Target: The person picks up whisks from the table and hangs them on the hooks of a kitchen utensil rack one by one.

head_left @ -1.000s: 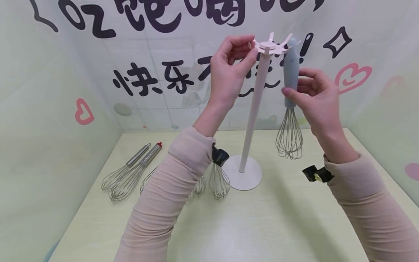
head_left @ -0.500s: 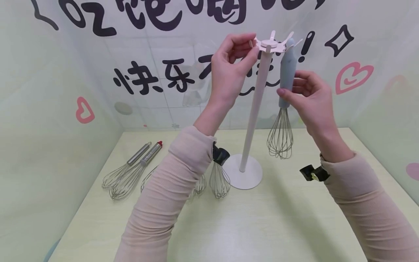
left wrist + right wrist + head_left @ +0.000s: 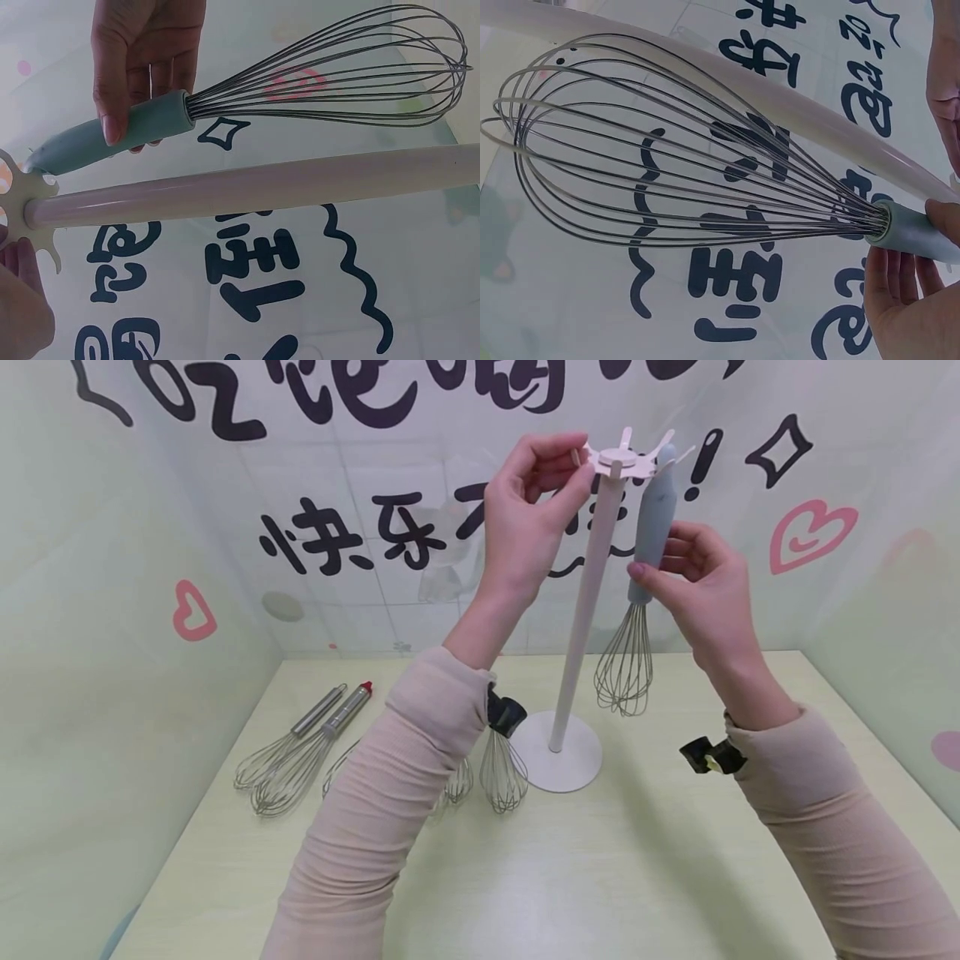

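My right hand (image 3: 708,585) pinches the lower handle of a whisk (image 3: 655,522) with a grey-blue handle and wire loops hanging down. The handle's top end is right at a hook on the right side of a white stand's hook ring (image 3: 626,462). With thumb and fingers, my left hand (image 3: 532,502) pinches the opposite side of that ring. From the ring a white pole (image 3: 581,627) runs down to a round base (image 3: 564,768) on the table. In the left wrist view, the whisk (image 3: 150,127) tilts beside the pole, its handle tip overlapping the ring.
Two steel-handled whisks lie at the table's left, the nearer whisk (image 3: 347,710) with a red tip. More whisk loops (image 3: 503,777) show by the left sleeve, their handles hidden behind the arm. A printed curtain (image 3: 337,602) stands behind the table (image 3: 525,893).
My right hand has moved left with the whisk, bringing its wire end closer to the pole and tilting it. The left hand stays on the ring.
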The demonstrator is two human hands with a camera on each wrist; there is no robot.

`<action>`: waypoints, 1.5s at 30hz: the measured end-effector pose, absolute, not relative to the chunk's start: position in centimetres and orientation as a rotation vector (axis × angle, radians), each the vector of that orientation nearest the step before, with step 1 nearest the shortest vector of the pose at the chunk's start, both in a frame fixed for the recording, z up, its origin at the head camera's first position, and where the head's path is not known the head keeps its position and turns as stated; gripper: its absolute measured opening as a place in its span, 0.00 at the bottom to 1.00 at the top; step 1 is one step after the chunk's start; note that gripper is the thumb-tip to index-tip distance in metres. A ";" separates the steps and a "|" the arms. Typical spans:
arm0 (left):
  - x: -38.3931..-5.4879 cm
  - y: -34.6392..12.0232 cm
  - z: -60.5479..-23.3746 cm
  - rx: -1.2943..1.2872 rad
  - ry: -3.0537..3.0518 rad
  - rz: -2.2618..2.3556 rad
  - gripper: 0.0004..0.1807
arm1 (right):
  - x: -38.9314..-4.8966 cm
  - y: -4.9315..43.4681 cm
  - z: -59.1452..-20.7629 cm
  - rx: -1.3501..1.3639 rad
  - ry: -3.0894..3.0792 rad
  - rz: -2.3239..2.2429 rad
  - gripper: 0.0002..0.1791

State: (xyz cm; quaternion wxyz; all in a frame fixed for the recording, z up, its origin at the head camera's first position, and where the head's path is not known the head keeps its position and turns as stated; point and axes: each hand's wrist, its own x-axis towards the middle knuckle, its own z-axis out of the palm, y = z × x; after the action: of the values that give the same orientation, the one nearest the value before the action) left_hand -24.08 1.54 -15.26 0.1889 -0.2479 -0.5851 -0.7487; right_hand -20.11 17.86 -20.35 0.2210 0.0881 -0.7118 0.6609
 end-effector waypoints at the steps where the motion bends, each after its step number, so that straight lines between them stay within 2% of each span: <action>1: -24.1 1.5 -15.2 -0.696 -1.646 -2.105 0.16 | -20.1 17.8 -20.4 0.245 -1.964 1.829 0.21; 45: -22.8 1.4 -15.3 -0.657 -1.649 -2.110 0.19 | -19.1 18.3 -19.2 0.257 -1.888 1.866 0.21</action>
State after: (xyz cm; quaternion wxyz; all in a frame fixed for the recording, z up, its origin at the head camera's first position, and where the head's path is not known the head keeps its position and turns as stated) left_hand -22.83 1.42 -15.29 0.1910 -0.2341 -0.5871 -0.7510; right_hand -19.10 18.30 -19.19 0.2352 0.0937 -0.6881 0.6800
